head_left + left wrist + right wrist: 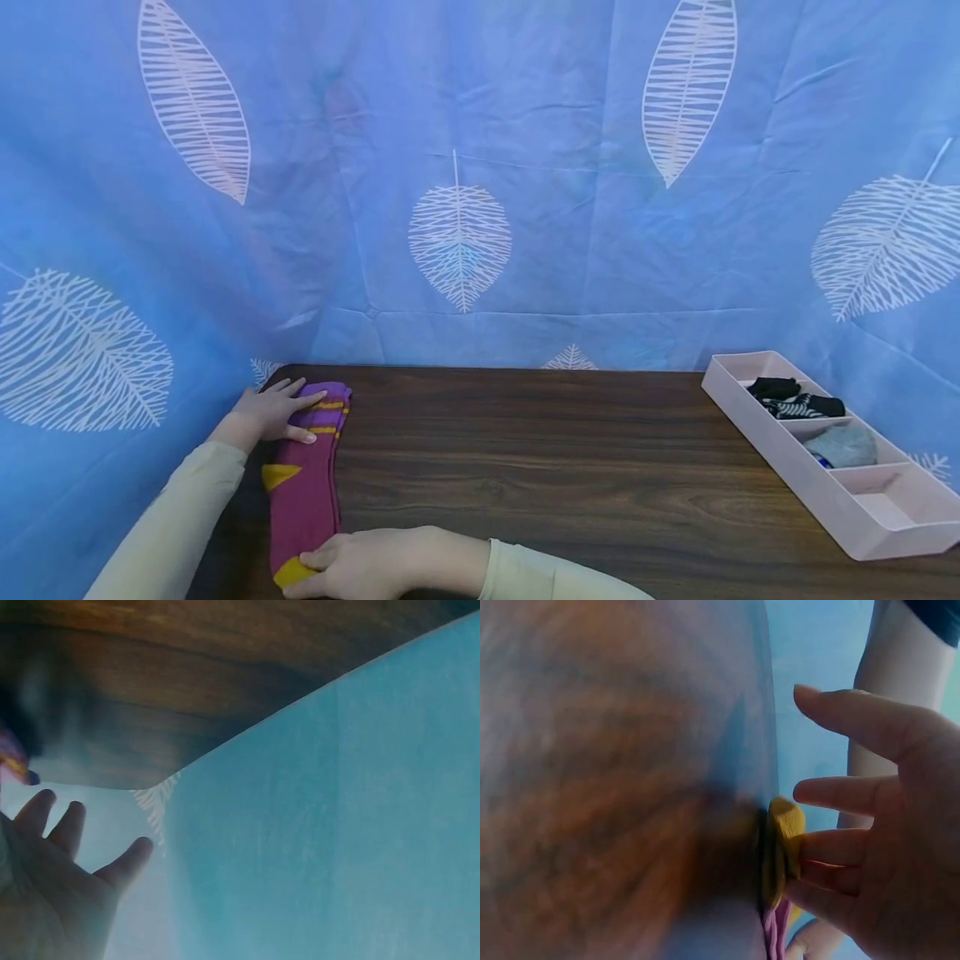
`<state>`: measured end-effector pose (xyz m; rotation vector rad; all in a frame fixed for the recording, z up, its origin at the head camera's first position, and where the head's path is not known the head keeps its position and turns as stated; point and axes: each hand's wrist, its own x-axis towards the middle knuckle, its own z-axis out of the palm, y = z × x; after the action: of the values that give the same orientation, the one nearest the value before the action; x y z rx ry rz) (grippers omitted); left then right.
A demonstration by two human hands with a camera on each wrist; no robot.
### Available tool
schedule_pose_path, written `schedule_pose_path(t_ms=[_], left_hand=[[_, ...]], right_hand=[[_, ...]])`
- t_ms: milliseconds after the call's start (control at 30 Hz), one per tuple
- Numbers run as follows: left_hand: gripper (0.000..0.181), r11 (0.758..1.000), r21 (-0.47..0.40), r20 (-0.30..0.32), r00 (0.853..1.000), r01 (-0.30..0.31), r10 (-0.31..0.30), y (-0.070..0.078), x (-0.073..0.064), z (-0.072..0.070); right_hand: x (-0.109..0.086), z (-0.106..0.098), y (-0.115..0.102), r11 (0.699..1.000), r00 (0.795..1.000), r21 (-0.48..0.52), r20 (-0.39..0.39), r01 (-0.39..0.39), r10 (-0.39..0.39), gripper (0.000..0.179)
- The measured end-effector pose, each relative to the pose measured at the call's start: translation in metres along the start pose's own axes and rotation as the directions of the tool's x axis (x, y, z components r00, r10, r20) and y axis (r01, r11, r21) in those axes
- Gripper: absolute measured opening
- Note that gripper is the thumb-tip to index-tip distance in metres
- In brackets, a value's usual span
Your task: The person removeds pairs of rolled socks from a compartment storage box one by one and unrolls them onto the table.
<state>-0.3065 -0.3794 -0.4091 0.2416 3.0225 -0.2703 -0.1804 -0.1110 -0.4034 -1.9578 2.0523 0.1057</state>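
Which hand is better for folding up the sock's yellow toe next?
Probably the right hand: its fingers touch the yellow toe. The left hand rests, fingers spread, at the striped purple end, farther away.

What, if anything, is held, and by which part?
Nothing looks gripped: left hand rests on the maroon socks' striped cuff end, right hand touches the yellow toe end.

My head view is evenly bright. Beyond the bare left hand [56, 892], my left wrist picture renders the dark-brown wood-grain tabletop [225, 660] dimly; beside the bare right hand [911, 840], my right wrist picture blurs it, dark shadow close by.
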Motion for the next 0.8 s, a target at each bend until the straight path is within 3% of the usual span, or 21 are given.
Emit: schedule_pose_path(t_ms=[233, 500, 800], left_hand=[[0.092, 0.998, 0.046, -0.053, 0.998, -0.037, 0.039, -0.004, 0.009, 0.001], [0.096, 0.999, -0.051, -0.007, 1.0, 0.005, -0.006, 0.001, 0.009, 0.003], [0.095, 0.992, -0.126, -0.033, 0.999, -0.021, 0.017, -0.003, 0.009, 0.003]], right_hand=[[0.001, 0.005, 0.002, 1.0, 0.999, -0.016, -0.048, 0.024, -0.024, 0.046], [-0.003, 0.004, 0.011, 0.993, 0.994, -0.053, 0.017, -0.108, 0.109, 0.052], [0.002, 0.003, 0.011, 0.997, 0.997, 0.005, 0.001, -0.071, 0.071, 0.057]])
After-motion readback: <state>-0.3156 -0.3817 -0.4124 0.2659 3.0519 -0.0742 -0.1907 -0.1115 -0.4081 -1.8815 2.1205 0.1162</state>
